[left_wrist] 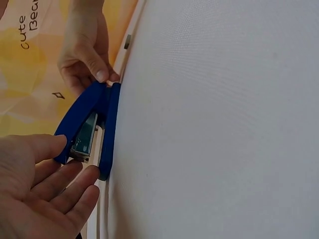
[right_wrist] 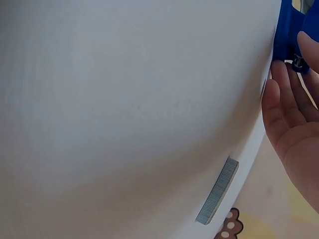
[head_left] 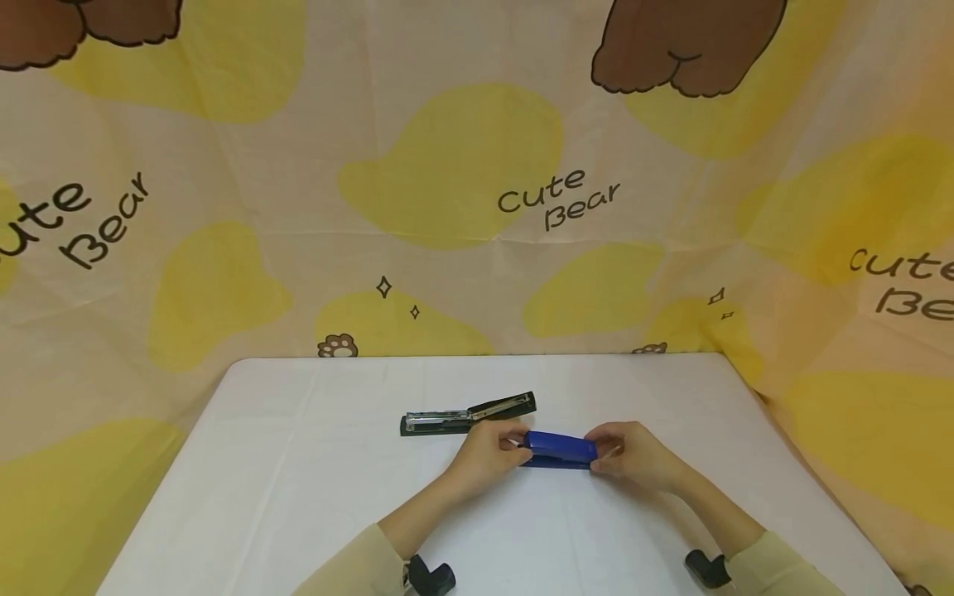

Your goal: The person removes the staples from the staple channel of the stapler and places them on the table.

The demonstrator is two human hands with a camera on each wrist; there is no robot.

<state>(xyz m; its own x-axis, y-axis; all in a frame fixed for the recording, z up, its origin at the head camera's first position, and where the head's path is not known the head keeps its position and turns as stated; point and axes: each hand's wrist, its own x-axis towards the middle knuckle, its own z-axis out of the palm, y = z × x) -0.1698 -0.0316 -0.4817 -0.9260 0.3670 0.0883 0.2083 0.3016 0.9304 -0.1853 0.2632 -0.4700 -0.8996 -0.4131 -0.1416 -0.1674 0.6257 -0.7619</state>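
item one: a glossy blue stapler with a metal staple magazine [head_left: 561, 448], upright on the white-topped bench [head_left: 298, 497], between your two hands, its mouth parted.

item two: your left hand [head_left: 488, 451], pinching the stapler's mouth end, thumb on the upper arm, fingertips at the lower side.

item three: your right hand [head_left: 641, 451], pinching the hinge end between thumb and fingers.

item four: a black stapler with a silver metal magazine [head_left: 469, 416], opened out flat and lying behind your left hand, farther from you than the blue one.

item five: a narrow silver strip of joined metal staples [right_wrist: 218, 191], lying on the bench near your right hand, touching neither hand.

item six: a cream and yellow cloth printed with "cute bear" lettering [head_left: 447, 182], hanging behind the bench.
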